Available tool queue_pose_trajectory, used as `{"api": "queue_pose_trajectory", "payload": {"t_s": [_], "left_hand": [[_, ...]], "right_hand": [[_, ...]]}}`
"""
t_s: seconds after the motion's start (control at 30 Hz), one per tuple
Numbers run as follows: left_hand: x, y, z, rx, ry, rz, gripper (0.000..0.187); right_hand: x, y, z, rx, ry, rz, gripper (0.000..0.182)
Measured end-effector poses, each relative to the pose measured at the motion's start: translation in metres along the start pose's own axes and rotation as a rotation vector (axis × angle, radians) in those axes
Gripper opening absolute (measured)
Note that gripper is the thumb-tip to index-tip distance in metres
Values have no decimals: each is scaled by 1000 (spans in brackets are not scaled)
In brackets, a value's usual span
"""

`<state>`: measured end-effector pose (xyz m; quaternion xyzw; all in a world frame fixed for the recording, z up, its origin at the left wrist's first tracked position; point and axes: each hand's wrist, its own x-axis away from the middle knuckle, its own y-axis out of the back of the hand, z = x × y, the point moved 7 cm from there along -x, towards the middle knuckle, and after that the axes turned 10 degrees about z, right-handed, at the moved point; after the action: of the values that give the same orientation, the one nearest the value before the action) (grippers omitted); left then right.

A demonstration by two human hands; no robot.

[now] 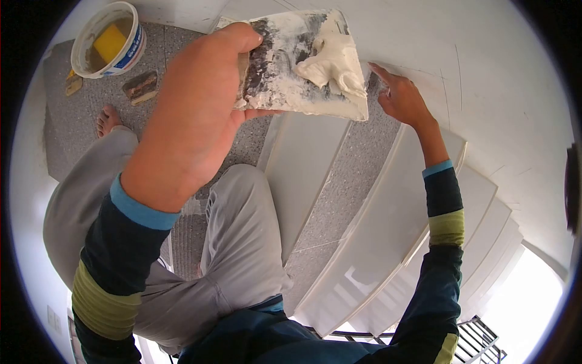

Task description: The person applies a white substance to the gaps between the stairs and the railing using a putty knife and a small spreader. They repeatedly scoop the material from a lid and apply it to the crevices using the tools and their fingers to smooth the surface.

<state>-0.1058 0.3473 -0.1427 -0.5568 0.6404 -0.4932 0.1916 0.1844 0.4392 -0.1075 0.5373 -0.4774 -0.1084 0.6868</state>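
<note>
My left hand (pixel 194 109) grips a flat board (pixel 285 73) smeared with white filler, a thick lump (pixel 333 64) of it sitting near the board's right end. The board is held up close to the camera, over the stairs. My right hand (pixel 401 97) is stretched out to the right of the board, its fingers against the white wall (pixel 485 73) just above a stair tread. Whether it holds a small tool is hidden by the board.
I sit on a stair with grey speckled treads (pixel 345 182) and white risers (pixel 303 164) going down to the right. A white bucket (pixel 109 39) with a yellow sponge (pixel 109 42) stands on the landing at top left, two small scrapers (pixel 140 87) beside it. My bare foot (pixel 108 119) rests there.
</note>
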Motion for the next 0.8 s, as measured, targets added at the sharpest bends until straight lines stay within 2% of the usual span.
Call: {"api": "queue_pose_trajectory", "payload": {"t_s": [0.07, 0.13, 0.17, 0.23, 0.3, 0.37, 0.4, 0.47, 0.67, 0.8], "left_hand": [[2, 0, 0, 11, -6, 6, 28], [5, 0, -5, -181, -87, -10, 28], [4, 1, -4, -175, -81, -4, 28], [0, 2, 0, 37, -15, 59, 29], [-1, 0, 0, 23, 14, 18, 29], [-1, 0, 1, 9, 38, -26, 29], [-1, -1, 1, 16, 48, -35, 29], [0, 0, 2, 23, 59, -44, 29], [1, -2, 5, 38, 56, 4, 26], [1, -3, 3, 21, 20, 33, 26]], "right_hand": [[-4, -5, -6, -10, -86, 103, 63], [-5, -5, -6, 1, -106, 164, 63], [-4, -6, -5, 9, -125, 219, 64], [-1, -2, 2, 3, -137, 248, 62], [4, -2, 7, -4, -138, 271, 60], [9, -9, 14, -216, -51, 381, 56], [9, -8, 12, -214, -50, 380, 56], [12, -7, 4, -426, -107, 347, 56], [-1, -7, -11, -457, -93, 223, 64], [1, -9, -2, -503, -93, 271, 67]]}}
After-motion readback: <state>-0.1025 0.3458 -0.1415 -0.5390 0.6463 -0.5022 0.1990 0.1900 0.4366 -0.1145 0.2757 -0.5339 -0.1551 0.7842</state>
